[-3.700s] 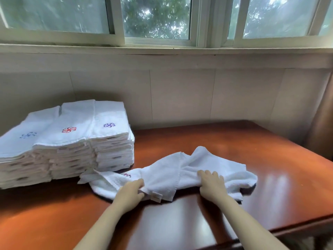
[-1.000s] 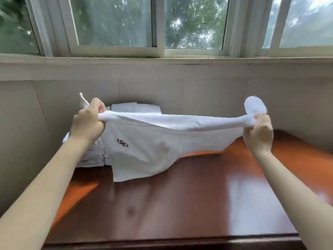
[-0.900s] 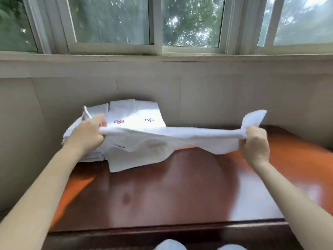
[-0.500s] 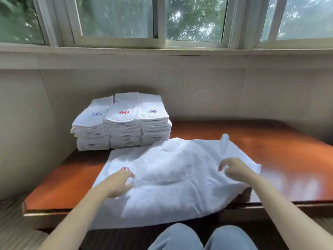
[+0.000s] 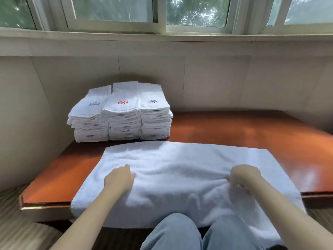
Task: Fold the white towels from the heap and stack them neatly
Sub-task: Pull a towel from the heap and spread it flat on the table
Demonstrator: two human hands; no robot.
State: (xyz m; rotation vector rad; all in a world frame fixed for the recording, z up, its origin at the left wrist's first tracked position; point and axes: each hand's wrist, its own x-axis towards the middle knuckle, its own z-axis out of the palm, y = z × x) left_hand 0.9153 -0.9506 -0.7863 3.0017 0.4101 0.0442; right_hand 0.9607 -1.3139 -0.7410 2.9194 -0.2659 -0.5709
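Note:
A white towel [image 5: 180, 170] lies spread flat across the front of the wooden table [image 5: 252, 130], its near edge hanging over the table's front edge toward my knees. My left hand [image 5: 119, 179] rests on the towel's left part, fingers pointing right. My right hand [image 5: 245, 177] is curled and pinches a bunch of the towel's cloth on its right part. Three side-by-side stacks of folded white towels [image 5: 120, 112] with blue, red and purple emblems stand at the back left of the table.
A tiled wall and window sill [image 5: 180, 38] rise right behind the table. The table's right half shows bare wood. My knees in light blue trousers [image 5: 173, 233] sit below the front edge. Carpeted floor shows at the left.
The towel was held stretched in the air between both hands, then laid down on the table. It now lies flatter and wider, and my right hand has gathered cloth near the front.

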